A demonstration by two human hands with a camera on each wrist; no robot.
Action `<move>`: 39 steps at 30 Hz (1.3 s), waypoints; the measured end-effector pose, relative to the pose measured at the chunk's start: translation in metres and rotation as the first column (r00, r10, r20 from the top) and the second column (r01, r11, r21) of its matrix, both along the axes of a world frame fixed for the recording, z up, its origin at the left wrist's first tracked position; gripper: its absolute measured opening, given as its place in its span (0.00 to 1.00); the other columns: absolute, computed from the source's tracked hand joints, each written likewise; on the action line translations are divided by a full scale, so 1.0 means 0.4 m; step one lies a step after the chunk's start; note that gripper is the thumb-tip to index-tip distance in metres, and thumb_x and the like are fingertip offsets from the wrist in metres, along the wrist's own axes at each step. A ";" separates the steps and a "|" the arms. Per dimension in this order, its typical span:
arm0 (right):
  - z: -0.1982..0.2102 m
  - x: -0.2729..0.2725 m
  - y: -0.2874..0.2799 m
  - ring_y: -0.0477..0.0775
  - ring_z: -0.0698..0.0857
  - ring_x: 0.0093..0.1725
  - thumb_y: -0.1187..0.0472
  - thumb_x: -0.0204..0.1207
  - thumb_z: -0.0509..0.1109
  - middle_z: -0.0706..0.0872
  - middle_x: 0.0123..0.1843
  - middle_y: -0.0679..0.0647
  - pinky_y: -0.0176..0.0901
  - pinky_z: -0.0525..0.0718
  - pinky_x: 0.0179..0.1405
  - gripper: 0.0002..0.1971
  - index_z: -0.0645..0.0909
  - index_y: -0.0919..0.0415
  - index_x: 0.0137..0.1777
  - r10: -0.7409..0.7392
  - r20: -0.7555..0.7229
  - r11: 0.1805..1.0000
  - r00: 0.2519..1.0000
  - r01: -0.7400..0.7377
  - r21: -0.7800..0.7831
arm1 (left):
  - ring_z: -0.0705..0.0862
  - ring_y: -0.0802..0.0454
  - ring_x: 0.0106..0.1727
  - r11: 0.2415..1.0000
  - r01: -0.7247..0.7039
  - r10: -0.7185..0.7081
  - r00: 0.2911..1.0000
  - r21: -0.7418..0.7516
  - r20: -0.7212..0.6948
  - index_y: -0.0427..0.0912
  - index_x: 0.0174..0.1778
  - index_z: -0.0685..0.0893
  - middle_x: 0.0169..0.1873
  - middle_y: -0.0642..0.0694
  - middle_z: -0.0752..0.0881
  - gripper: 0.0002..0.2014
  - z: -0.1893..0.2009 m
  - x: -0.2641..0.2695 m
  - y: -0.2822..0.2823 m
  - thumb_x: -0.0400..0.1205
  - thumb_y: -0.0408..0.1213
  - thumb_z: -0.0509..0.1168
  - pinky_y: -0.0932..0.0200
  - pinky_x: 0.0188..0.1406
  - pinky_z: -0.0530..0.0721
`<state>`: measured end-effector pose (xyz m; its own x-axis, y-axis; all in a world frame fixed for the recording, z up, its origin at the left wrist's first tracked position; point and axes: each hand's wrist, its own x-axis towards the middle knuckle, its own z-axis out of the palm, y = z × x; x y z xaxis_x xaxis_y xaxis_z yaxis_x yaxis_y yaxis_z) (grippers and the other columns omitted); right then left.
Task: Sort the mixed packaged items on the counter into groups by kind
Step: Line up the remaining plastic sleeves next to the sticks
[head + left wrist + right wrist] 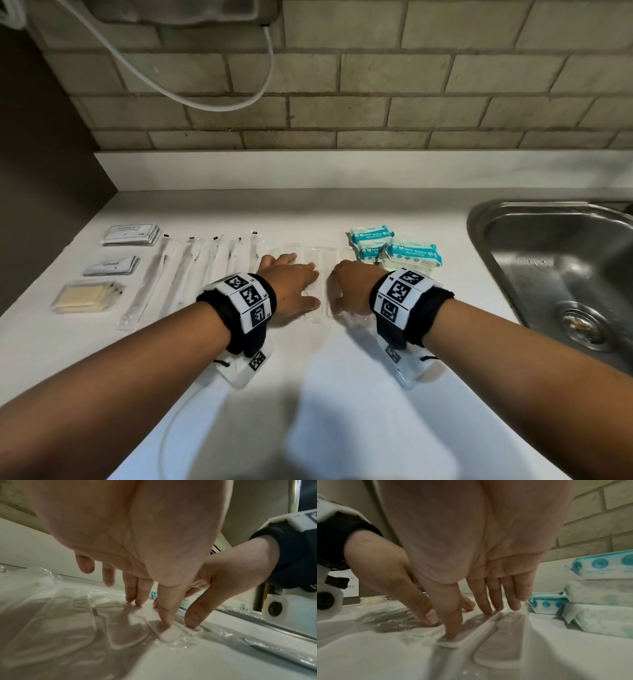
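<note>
Several flat white strips in clear wrappers (315, 257) lie side by side at the middle of the white counter (342, 377). My left hand (294, 284) and right hand (349, 286) rest on them with straight fingers, thumbs almost meeting. In the left wrist view my left hand (154, 601) presses a strip (171, 634) with its thumb. In the right wrist view my right hand (471, 608) has its thumb on one strip (452, 643), and another strip (501, 642) lies beside it. Neither hand grips anything.
Teal mini wipes packs (394, 253) are piled just right of my right hand. Long wrapped sticks (191, 270) lie to the left. Further left are white cards (132, 234), small sachets (111, 267) and yellowish pads (85, 296). A steel sink (548, 267) is at the right.
</note>
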<state>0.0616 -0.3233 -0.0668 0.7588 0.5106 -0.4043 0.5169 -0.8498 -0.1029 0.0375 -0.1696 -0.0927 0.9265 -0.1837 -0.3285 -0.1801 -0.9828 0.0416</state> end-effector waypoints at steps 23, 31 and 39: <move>-0.015 -0.004 0.056 0.57 0.84 0.55 0.54 0.70 0.75 0.85 0.56 0.56 0.50 0.86 0.54 0.15 0.86 0.59 0.55 0.052 0.028 0.997 0.998 -0.053 0.057 | 0.48 0.45 0.86 0.997 -0.077 0.077 0.997 0.012 0.002 0.51 0.76 0.71 0.84 0.54 0.58 0.26 0.002 -0.041 0.053 0.81 0.53 0.60 0.42 0.78 0.46; -0.028 -0.014 0.067 0.58 0.86 0.55 0.55 0.72 0.74 0.87 0.55 0.56 0.51 0.87 0.54 0.16 0.84 0.61 0.58 0.057 0.139 0.998 0.989 -0.062 0.031 | 0.47 0.45 0.86 0.996 -0.085 0.085 0.996 -0.028 -0.004 0.52 0.78 0.68 0.84 0.55 0.57 0.29 -0.002 -0.036 0.054 0.80 0.50 0.61 0.43 0.79 0.45; -0.020 0.004 0.063 0.58 0.78 0.65 0.51 0.71 0.74 0.81 0.63 0.57 0.54 0.82 0.62 0.27 0.75 0.60 0.68 0.067 0.045 0.994 0.997 -0.071 0.077 | 0.49 0.47 0.85 0.994 -0.097 0.099 0.994 -0.055 0.047 0.54 0.77 0.70 0.84 0.55 0.59 0.27 0.009 -0.026 0.067 0.80 0.51 0.60 0.43 0.78 0.46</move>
<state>0.0631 -0.2981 -0.0749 0.7363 0.5913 -0.3289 0.5793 -0.8021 -0.1450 0.0270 -0.1427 -0.0889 0.9558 -0.1072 -0.2738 -0.0863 -0.9924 0.0872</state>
